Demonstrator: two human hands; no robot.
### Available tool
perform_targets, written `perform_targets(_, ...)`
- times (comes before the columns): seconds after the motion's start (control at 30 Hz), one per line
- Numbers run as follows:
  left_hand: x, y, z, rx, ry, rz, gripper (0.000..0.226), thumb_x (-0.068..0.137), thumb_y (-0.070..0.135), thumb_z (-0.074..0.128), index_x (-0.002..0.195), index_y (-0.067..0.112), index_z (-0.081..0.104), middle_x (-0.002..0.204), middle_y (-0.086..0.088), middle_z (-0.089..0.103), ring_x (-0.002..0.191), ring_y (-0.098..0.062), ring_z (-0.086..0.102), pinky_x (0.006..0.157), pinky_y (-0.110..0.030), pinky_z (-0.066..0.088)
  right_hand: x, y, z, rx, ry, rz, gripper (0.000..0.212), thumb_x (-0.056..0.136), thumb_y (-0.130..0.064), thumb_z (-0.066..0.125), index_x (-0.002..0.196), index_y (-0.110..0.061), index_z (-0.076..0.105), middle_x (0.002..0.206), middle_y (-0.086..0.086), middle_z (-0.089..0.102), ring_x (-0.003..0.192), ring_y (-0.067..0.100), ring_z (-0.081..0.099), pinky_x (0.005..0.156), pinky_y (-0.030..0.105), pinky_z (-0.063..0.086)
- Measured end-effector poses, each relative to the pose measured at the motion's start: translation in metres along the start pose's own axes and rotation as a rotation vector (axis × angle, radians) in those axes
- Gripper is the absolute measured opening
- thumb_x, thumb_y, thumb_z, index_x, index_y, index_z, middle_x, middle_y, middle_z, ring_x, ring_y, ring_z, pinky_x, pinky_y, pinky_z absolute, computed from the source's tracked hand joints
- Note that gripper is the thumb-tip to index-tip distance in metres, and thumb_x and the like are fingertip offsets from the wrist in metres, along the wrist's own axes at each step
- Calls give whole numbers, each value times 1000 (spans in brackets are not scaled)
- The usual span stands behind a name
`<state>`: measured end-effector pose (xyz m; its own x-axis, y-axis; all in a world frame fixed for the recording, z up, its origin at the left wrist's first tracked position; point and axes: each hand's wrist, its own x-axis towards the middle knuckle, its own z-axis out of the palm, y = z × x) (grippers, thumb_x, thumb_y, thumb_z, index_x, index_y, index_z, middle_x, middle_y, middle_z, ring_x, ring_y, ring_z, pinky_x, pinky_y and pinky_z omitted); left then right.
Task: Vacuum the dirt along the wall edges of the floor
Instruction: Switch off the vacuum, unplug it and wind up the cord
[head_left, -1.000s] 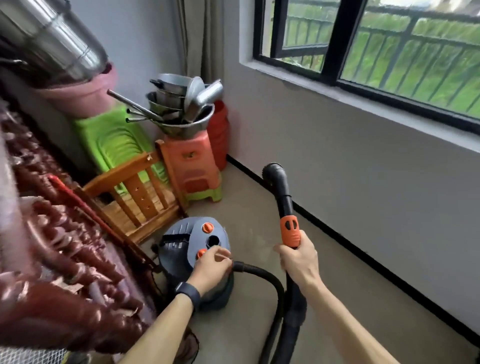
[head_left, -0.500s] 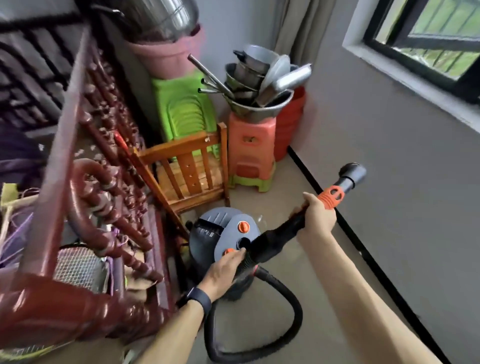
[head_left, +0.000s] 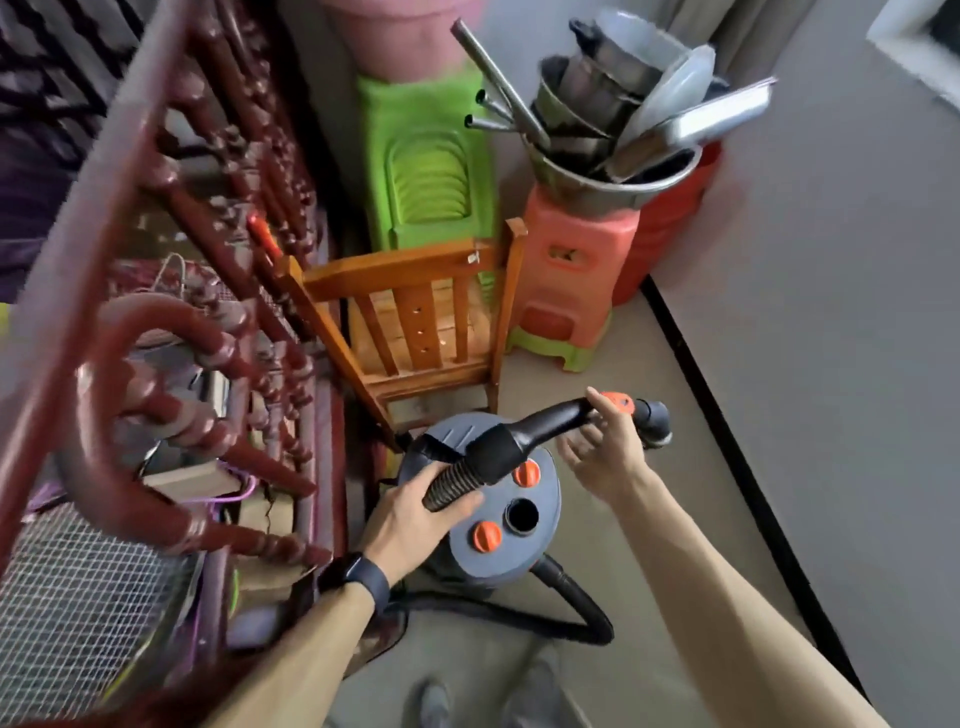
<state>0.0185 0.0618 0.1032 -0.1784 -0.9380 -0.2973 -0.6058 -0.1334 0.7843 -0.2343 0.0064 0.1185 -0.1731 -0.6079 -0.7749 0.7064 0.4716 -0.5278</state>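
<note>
Left hand (head_left: 415, 512) clamped around ribbed hose (head_left: 451, 480) above vacuum canister (head_left: 498, 540), right hand (head_left: 602, 457) spread beneath nozzle handle (head_left: 561, 415).

Grey wall (head_left: 831, 312) right, black skirting (head_left: 727, 415); beige floor (head_left: 649, 519). Far: wooden chair (head_left: 415, 322), stacked plastic stools (head_left: 566, 280), metal pans (head_left: 613, 130). Left: dark-red turned-wood furniture (head_left: 208, 234).

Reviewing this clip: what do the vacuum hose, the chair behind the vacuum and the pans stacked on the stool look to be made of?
Vacuum hose: black ribbed, probably flexible plastic; the left hand grips it. Its rigid handle looks like smooth, slightly glossy plastic with an orange piece.
Chair: wood with a warm varnish; grain and slats show.
Pans: bare metal, likely steel or aluminium, with a dull grey sheen and scuffs.
</note>
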Motion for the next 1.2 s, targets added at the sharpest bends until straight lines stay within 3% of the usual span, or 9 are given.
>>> perform_targets(0.17, 56, 1, 3, 214, -11, 7, 35, 81, 54, 70, 108, 32, 62, 89, 10, 67, 79, -8, 60, 63, -16, 42, 61, 23, -24, -459, 19, -21, 39, 100, -44, 63, 116, -8, 60, 97, 6, 65, 78, 21, 64, 65, 32, 49)
perform_targets(0.27, 94, -21, 12, 262, -33, -40, 37, 82, 54, 69, 112, 36, 60, 94, 12, 66, 87, -10, 62, 62, -9, 37, 105, 51, -48, -978, 9, -79, 58, 91, -59, 62, 113, -5, 57, 99, 5, 64, 79, 22, 63, 69, 43, 54)
perform_targets(0.33, 113, -40, 18, 244, -21, -74, 37, 81, 57, 67, 113, 40, 57, 96, 15, 67, 90, -11, 63, 70, -19, 46, 127, 71, -58, -1265, -4, -68, 48, 93, -58, 61, 119, -18, 53, 109, 2, 64, 97, 25, 65, 81, 38, 51)
perform_targets(0.43, 142, -55, 24, 234, -13, -98, 37, 82, 60, 64, 114, 43, 54, 95, 15, 68, 91, -11, 64, 79, -35, 52, 150, 103, -63, -1489, -37, -134, 47, 97, -51, 58, 125, -14, 49, 123, 12, 62, 112, 36, 61, 87, 38, 48)
perform_targets(0.63, 220, -82, 34, 391, -32, -78, 48, 81, 71, 56, 117, 38, 53, 110, 5, 66, 99, -25, 61, 76, -33, 46, 169, 127, -64, -1734, 3, -347, 34, 106, -31, 41, 131, -8, 41, 129, 13, 51, 111, 43, 59, 74, 40, 39)
perform_targets(0.8, 263, -109, 74, 596, -154, -77, 61, 84, 72, 48, 135, 38, 44, 126, -4, 61, 111, -33, 58, 85, -37, 46, 171, 122, -67, -1997, -110, -471, 31, 99, -13, 45, 130, -13, 41, 121, 8, 49, 103, 39, 62, 64, 38, 40)
perform_targets(0.9, 282, -123, 89, 638, -170, -107, 58, 91, 61, 49, 143, 40, 35, 133, -10, 56, 117, -36, 54, 94, -41, 43, 175, 123, -71, -2093, -185, -710, 40, 79, 4, 48, 117, -7, 57, 104, 13, 53, 73, 36, 65, 42, 34, 36)
perform_targets(1.0, 302, -136, 85, 705, -178, -100, 57, 90, 63, 48, 142, 45, 31, 134, -9, 55, 118, -37, 53, 96, -44, 44, 183, 127, -82, -2079, -180, -906, 36, 78, -5, 36, 102, -9, 62, 89, 11, 53, 51, 29, 55, 31, 28, 27)
perform_targets(1.2, 316, -166, 77, 595, -280, -255, 78, 89, 62, 53, 152, 44, 10, 152, -21, 30, 135, -42, 37, 108, -49, 35, 187, 128, -89, -2034, -193, -996, 39, 82, -2, 34, 114, -12, 53, 95, 12, 52, 61, 31, 53, 33, 30, 34)
